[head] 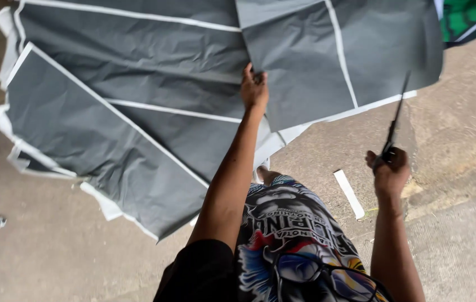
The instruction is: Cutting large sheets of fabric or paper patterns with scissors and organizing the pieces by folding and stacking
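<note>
My left hand (254, 88) is raised and grips the edge of a large dark grey paper sheet with white borders (327, 61), holding it up in front of me. My right hand (390, 168) holds a pair of scissors (395, 120) with the blades pointing up toward the sheet's lower white edge, close to it. More grey sheets with white borders (120, 112) lie overlapped on the concrete floor to the left, below the held sheet.
A narrow white paper strip (349, 193) lies on the concrete floor (461, 246) near my right hand. A green printed sheet (472, 17) shows at the top right corner. A small crumpled scrap (0, 221) sits at the left. Glasses (327, 277) hang on my printed shirt.
</note>
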